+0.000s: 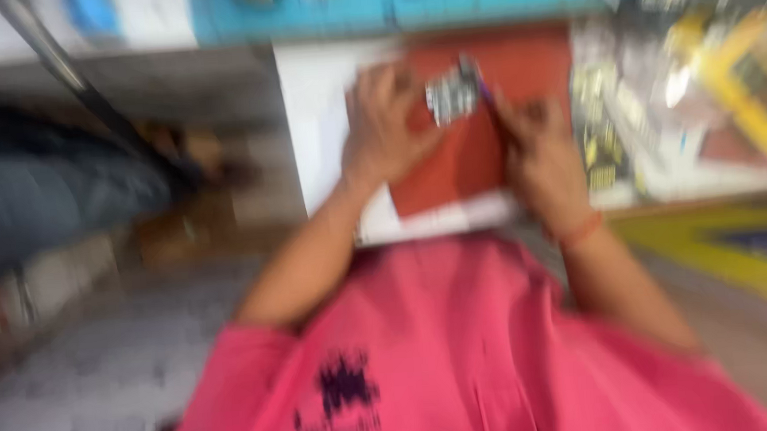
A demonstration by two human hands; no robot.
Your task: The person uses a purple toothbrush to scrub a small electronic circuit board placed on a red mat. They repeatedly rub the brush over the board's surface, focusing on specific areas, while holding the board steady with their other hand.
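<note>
**Small silver part (453, 94): held over red sheet, work under way**

Small silver part, speckled and blurred, pinched between both hands above the red sheet (486, 147). Left hand (384, 127) spread on the sheet's left side, fingers reaching up to the part's left edge, seemingly gripping it; exact hold lost to motion blur. Right hand (540, 157) closed on the part's right side, perhaps also on a thin purple tool (485, 92) just beside it; cannot tell for sure. Orange band (580, 230) on the right wrist.

Stage, judged from the layout: mid-handling. Part not yet set down, not yet let go; nothing visibly finished nearby. No telling what has been done to the part itself.

Red sheet lying on a white board (320, 122), touching it, near edge toward the body. Pink shirt (463, 353) filling the lower view. Right of the board, a cluttered heap of yellow and grey items (730, 79), too blurred to name. Blue strip (388, 2) along the top. Left, well apart, a leg in jeans (37, 201) and a dark pole (73, 75).
</note>
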